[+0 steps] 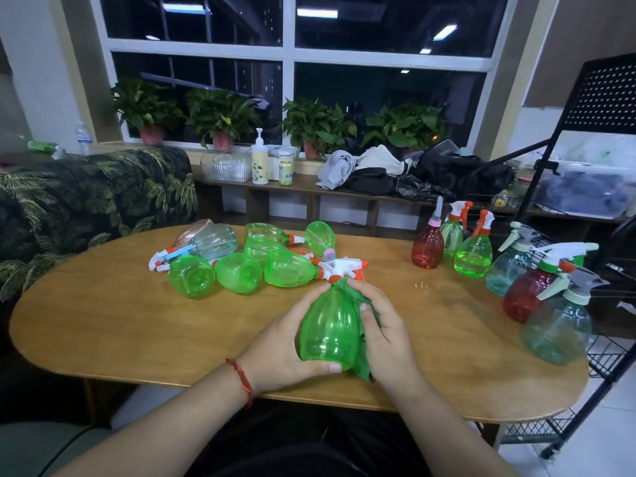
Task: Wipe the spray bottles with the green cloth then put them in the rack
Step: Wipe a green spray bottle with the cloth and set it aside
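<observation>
The left hand [282, 349] grips a green spray bottle [328, 325] at its base, just above the near edge of the wooden table [103, 321]. The right hand [385, 335] presses the green cloth [361, 364] around its right side. Unwiped bottles [241, 263] lie beyond; upright ones [475, 253] stand near the black rack [609, 359].

I saw one bottle [328, 333] front-ctr over table [103, 332]; lying bottles [241, 263] behind it to left, upright bottles [475, 256] behind-right, rack [605, 356] far right.
</observation>
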The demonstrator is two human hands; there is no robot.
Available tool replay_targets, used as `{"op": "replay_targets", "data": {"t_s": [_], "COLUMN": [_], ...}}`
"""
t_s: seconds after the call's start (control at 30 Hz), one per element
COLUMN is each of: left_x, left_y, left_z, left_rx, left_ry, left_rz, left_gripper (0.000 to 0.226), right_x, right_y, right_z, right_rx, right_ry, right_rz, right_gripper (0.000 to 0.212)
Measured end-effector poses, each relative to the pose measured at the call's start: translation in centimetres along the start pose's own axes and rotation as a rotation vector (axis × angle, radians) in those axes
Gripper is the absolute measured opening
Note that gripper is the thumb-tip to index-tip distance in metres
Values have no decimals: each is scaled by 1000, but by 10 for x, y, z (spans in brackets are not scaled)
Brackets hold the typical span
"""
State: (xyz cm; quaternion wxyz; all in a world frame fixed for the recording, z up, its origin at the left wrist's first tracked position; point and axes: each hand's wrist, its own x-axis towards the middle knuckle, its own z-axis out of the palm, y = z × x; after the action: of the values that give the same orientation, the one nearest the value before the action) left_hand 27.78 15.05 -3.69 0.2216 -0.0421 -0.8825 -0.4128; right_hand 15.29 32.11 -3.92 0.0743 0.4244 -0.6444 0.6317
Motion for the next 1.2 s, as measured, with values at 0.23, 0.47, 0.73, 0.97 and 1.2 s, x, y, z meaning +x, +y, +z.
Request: {"op": "replay_targets", "data": {"t_s": [0.23, 0.47, 0.73, 0.97, 1.2], "left_x": [2, 3, 5, -1, 2], "left_y": [0, -4, -9, 5, 9], "left_z": [4, 9, 2, -1, 1], "left_rx": [57, 64, -135, -266, -203], "left_ry": [-40, 74, 261, 194, 68], "left_rz": [-17, -1, -83, -18, -8], "left_gripper": [122, 124, 101, 99, 98], "right_x": [1, -2, -11, 0, 4], "right_y": [2, 0, -10, -8, -6], "right_z": [-1, -1, 1, 2, 2], "right_rx": [63, 44, -20, 221, 404], "right_ry": [-14, -46, -101, -71, -49], "right_rz": [28, -67, -262, 59, 294], "right_gripper": [55, 49, 49, 41, 44]}}
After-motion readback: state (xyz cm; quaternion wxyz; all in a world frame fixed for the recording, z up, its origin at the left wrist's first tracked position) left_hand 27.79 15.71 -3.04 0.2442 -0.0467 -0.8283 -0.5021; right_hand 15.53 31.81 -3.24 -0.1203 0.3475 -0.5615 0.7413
